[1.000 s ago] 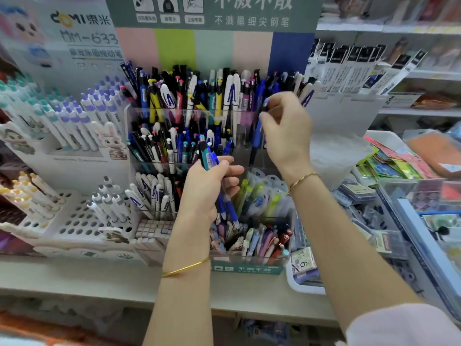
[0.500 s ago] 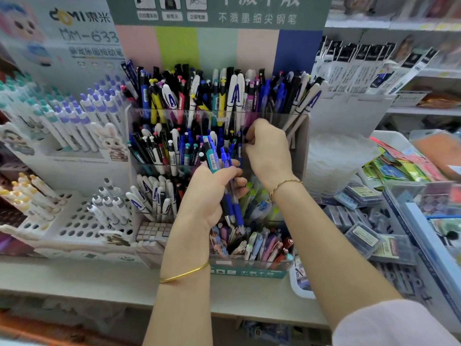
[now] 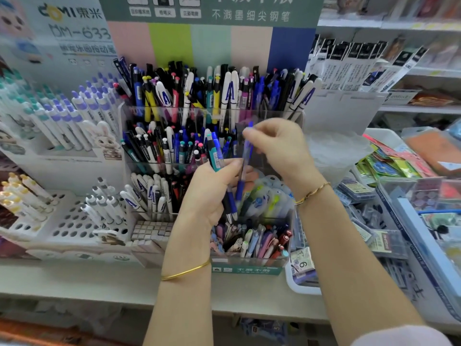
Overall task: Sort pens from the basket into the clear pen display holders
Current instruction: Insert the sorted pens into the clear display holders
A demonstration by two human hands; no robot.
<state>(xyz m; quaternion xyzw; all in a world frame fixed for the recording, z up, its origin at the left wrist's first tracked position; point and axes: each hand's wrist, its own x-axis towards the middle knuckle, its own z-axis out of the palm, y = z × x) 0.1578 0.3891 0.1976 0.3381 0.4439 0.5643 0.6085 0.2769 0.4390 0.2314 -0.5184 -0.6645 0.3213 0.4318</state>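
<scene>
Here, L hand (image 3: 209, 193) comes up from the bottom edge on a near-vertical forearm, wrist straight, held in front of the holder's (image 3: 122, 116) lower tiers. Its fingers are curled tight round a bunch (image 3: 225, 186) of teal and blue pens: tops up and tilted a bit left, tips down past the palm.

R hand (image 3: 282, 148) reaches in from lower right, wrist bent, knuckles up, just beside and above L. Thumb and forefinger are closed in a pinch on the top of a blue pen (image 3: 245, 158); other fingers are loosely curled behind.

That pen runs approx vertical, cap end up, tip end down by the L fingers. Can't tell if it's clear of the bunch. It hangs in front of the holder's mid tier.
</scene>
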